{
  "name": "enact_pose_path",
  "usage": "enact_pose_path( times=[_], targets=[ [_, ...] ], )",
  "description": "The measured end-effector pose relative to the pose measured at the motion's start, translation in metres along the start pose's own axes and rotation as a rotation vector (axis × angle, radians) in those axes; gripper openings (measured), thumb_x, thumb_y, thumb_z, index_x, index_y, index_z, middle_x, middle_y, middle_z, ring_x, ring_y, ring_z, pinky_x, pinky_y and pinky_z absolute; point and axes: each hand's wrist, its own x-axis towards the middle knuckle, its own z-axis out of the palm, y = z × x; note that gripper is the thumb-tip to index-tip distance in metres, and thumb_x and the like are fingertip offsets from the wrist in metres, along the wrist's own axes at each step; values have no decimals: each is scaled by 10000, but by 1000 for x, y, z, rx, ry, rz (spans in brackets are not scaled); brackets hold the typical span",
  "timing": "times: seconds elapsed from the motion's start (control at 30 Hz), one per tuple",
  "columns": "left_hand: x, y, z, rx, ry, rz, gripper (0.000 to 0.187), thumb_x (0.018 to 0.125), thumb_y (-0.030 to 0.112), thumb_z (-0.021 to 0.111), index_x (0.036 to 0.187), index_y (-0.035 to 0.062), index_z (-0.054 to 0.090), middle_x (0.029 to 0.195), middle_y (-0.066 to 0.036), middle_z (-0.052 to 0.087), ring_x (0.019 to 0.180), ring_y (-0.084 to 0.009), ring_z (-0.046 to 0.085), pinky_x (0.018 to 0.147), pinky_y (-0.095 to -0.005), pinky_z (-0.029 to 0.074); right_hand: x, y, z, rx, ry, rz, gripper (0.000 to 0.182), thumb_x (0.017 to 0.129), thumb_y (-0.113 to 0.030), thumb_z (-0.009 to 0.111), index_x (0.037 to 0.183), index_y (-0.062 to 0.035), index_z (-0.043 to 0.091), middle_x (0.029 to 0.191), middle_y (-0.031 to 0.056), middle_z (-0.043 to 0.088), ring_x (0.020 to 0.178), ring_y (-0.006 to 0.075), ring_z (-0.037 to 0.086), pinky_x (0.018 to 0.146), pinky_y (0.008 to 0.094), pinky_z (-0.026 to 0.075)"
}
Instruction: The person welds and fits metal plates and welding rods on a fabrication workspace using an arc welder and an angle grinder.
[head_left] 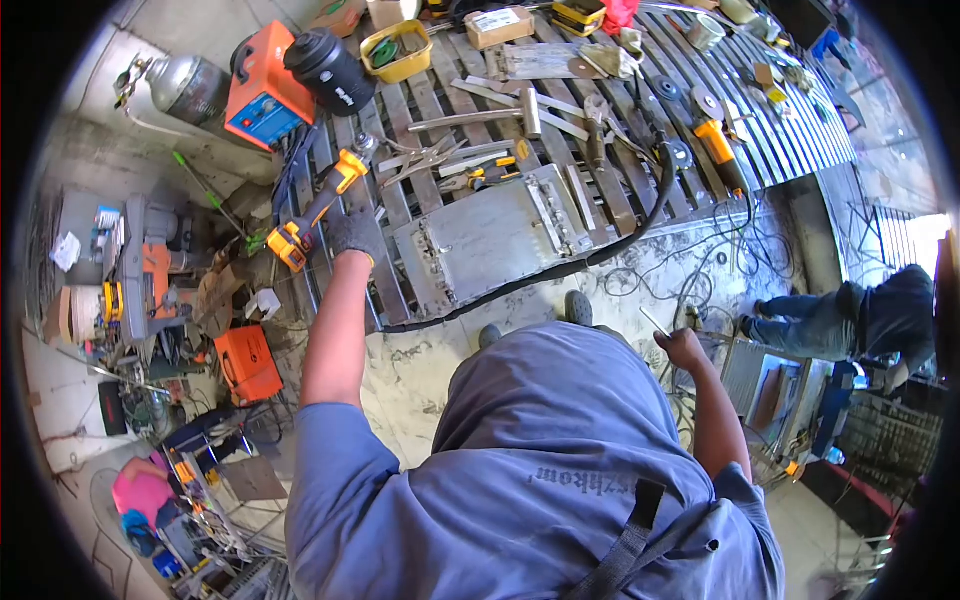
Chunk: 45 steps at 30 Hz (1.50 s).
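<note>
My left hand (352, 232), in a dark grey glove, is at the left end of the slatted metal bench, against a yellow and black cordless grinder (322, 205); how its fingers sit on the tool is hard to make out. My bare right hand (683, 350) is out to the right, away from the bench, closed around a thin light-coloured stick-like object (654, 321). A flat grey metal plate (490, 240) with brackets lies on the bench's front edge, right of my left hand. Pliers (480, 178) lie behind the plate.
An orange machine (270, 88), a black jug (328, 72) and a yellow bin (398, 50) stand at the back left. A corded yellow grinder (720, 150) lies at the right. A black cable crosses the bench's front edge. Another person (850, 315) bends over at the far right.
</note>
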Motion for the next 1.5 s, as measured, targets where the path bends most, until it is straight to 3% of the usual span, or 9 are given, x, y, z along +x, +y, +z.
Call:
enact_pose_path(
  times=[0.2,0.3,0.5,0.6,0.9,1.1,1.3,1.43,1.5],
  targets=[
    [-1,83,-58,-533,-144,293,770,955,511,727,1553,41,608,1648,-296,562,1482,-530,562,1301,-607,368,-13,-26,18,25,10,-99,791,1061,-646,658,797,94,750,829,342,721,875,529,729,845,584,571],
    [-3,128,-46,-408,25,307,886,943,674,728,1586,81,578,1624,-263,580,1515,-495,527,1250,-660,415,-28,-30,23,29,-16,-62,765,1058,-633,675,789,79,755,801,327,717,837,509,729,828,574,569],
    [-13,181,-73,-274,-24,111,1162,941,822,651,1783,91,323,1717,-337,466,1621,-517,402,1348,-634,269,-49,-15,25,93,-17,-9,747,1053,-630,688,800,69,760,777,318,708,792,497,716,797,555,560],
    [14,184,-71,-313,-166,88,1199,914,861,664,1775,98,326,1756,-316,429,1637,-547,364,1378,-643,198,-40,-13,18,86,19,-69,744,1054,-629,687,806,69,763,771,308,709,785,495,718,784,545,562],
    [41,189,-59,-373,-109,28,1200,927,810,706,1789,98,271,1747,-346,427,1648,-535,367,1365,-606,279,16,-133,-75,110,204,-221,506,1016,-517,753,944,-24,847,931,271,795,919,462,781,832,541,601],
    [49,174,-42,-370,-215,107,1213,906,767,760,1789,101,260,1659,-331,554,1530,-481,565,1298,-523,424,77,-230,-106,121,316,-303,323,947,-324,755,1128,-80,862,1119,244,827,1097,445,794,976,530,632],
    [39,148,-34,-641,-330,156,865,954,699,723,1575,102,635,1466,-275,727,1344,-462,707,1113,-517,570,115,-258,-107,128,287,-307,356,959,-374,783,1123,-68,867,1176,230,834,1132,412,801,997,503,640],
    [54,141,30,-632,-189,213,605,1032,623,624,1287,113,824,1295,-252,795,1220,-459,751,1055,-549,578,123,-261,-112,60,247,-337,406,942,-422,828,1145,-72,871,1209,225,831,1162,410,798,1019,492,642],
    [55,140,43,-566,-149,215,565,1061,584,581,1197,109,855,1234,-246,809,1170,-471,762,1034,-562,582,135,-263,-113,-20,327,-365,291,1017,-312,714,1096,-81,871,1131,222,839,1079,408,821,949,506,662]
  ],
)
